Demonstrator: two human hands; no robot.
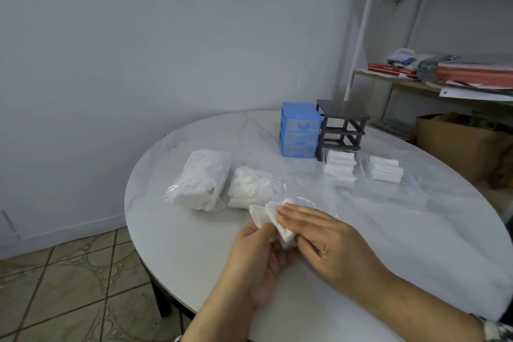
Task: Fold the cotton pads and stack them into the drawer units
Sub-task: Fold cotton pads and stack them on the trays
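Observation:
Both hands hold one white cotton pad (268,216) just above the near part of the round white table (194,244). My left hand (256,255) pinches its lower edge from below. My right hand (324,236) lies over its right side, fingers nearly straight on top and thumb underneath. Two clear bags of cotton pads (204,183) lie to the left of the hands. At the back stand a blue drawer unit (299,132) and a dark grey drawer frame (342,126) without its drawers. Two stacks of folded pads (340,165) sit in clear drawers in front of the frame.
A white shelf rack (416,75) with books and papers stands behind the table at the right, with a cardboard box (458,147) under it. The wall is close on the left, and tiled floor (69,286) shows below the table's left edge.

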